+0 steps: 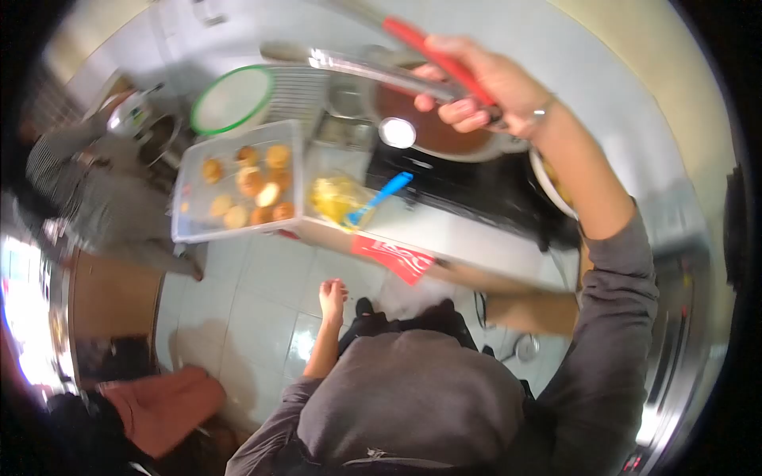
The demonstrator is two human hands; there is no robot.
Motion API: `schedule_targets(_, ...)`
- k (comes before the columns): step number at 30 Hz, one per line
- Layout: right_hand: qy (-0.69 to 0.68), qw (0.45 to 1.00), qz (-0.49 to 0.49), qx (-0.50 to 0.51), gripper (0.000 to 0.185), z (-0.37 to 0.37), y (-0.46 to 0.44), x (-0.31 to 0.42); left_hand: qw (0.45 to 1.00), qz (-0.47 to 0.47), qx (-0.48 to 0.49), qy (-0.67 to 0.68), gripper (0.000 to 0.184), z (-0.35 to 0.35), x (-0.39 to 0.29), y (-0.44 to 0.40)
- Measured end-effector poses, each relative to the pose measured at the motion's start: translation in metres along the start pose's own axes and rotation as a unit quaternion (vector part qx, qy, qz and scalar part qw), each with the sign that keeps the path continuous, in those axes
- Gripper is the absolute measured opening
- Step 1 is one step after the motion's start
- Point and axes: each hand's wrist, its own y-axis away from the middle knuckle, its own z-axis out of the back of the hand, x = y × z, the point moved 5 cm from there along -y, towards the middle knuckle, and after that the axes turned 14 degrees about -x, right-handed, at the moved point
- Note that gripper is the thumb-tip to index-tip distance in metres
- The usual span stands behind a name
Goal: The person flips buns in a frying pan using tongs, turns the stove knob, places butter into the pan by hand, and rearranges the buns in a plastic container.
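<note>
My right hand [484,87], raised over the stove, grips metal tongs with red handles [452,63]; the tongs are blurred. Behind them is a large pot [468,143] of reddish-brown liquid on the black stove [468,186]. My left hand [333,297] hangs low in front of me above the floor, fingers curled, and what they hold, if anything, is hidden. Left of the stove, a clear plastic bin [238,228] holds several round golden buns [251,182]. Between bin and stove lies a bag with yellow contents [333,197], a blue brush [389,193] resting on it.
A green-rimmed lid [232,99] and a wire rack [298,91] stand behind the bin. Another person [103,182] is at the far left near a metal bowl [161,139]. A red and white packet [394,258] hangs over the counter edge. Another container [553,178] sits right of the stove.
</note>
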Motion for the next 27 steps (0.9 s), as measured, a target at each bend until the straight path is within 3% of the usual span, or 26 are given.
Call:
schedule_targets(2, -0.086, 0.996, 0.012, 0.015, 0.054, 0.058, 0.060, 0.000, 0.962, -0.014, 0.207, -0.180, 0.017, -0.049, 0.012, 0.036)
schedule_targets(4, -0.123, 0.992, 0.029, -0.024, 0.065, 0.113, 0.119, -0.003, 0.895, -0.073, 0.339, -0.279, 0.021, -0.101, 0.020, 0.076)
schedule_targets(6, -0.115, 0.987, 0.085, -0.076, 0.067, 0.171, 0.167, -0.014, 0.832, -0.160, 0.434, -0.305, 0.025, -0.154, 0.026, 0.113)
schedule_targets(9, -0.103, 0.971, 0.096, -0.192, 0.067, 0.242, 0.233, -0.035, 0.830, -0.101, 0.475, -0.273, 0.028, -0.235, 0.063, 0.159)
schedule_targets(10, -0.107, 0.951, 0.101, -0.271, 0.065, 0.260, 0.253, -0.041, 0.837, -0.095, 0.465, -0.271, 0.028, -0.263, 0.065, 0.179)
schedule_targets(13, -0.010, 0.920, 0.067, -0.385, 0.058, 0.340, 0.294, -0.068, 0.887, -0.062, 0.404, -0.214, 0.031, -0.345, 0.093, 0.228)
schedule_targets(14, 0.034, 0.909, 0.041, -0.414, 0.055, 0.364, 0.302, -0.077, 0.880, -0.131, 0.397, -0.225, 0.035, -0.372, 0.109, 0.233)
schedule_targets(15, 0.070, 0.886, 0.045, -0.455, 0.049, 0.375, 0.303, -0.079, 0.890, -0.098, 0.386, -0.221, 0.036, -0.391, 0.111, 0.243)
schedule_targets(17, 0.179, 0.868, 0.028, -0.462, 0.042, 0.416, 0.300, -0.094, 0.906, -0.027, 0.363, -0.215, 0.039, -0.417, 0.111, 0.265)
schedule_targets(19, 0.337, 0.839, 0.025, -0.426, 0.047, 0.423, 0.281, -0.089, 0.927, 0.011, 0.336, -0.164, 0.036, -0.432, 0.117, 0.271)
schedule_targets(21, 0.487, 0.769, 0.099, -0.402, 0.060, 0.436, 0.260, -0.090, 0.942, 0.064, 0.308, -0.120, 0.031, -0.440, 0.122, 0.270)
schedule_targets(23, 0.611, 0.682, 0.206, -0.346, 0.065, 0.436, 0.239, -0.088, 0.954, 0.065, 0.279, -0.090, 0.027, -0.442, 0.119, 0.267)
schedule_targets(24, 0.604, 0.703, 0.163, -0.338, 0.065, 0.441, 0.229, -0.093, 0.959, 0.063, 0.265, -0.076, 0.025, -0.443, 0.118, 0.265)
schedule_targets(27, 0.653, 0.681, 0.169, -0.285, 0.065, 0.426, 0.210, -0.094, 0.960, -0.016, 0.265, -0.088, 0.021, -0.446, 0.124, 0.258)
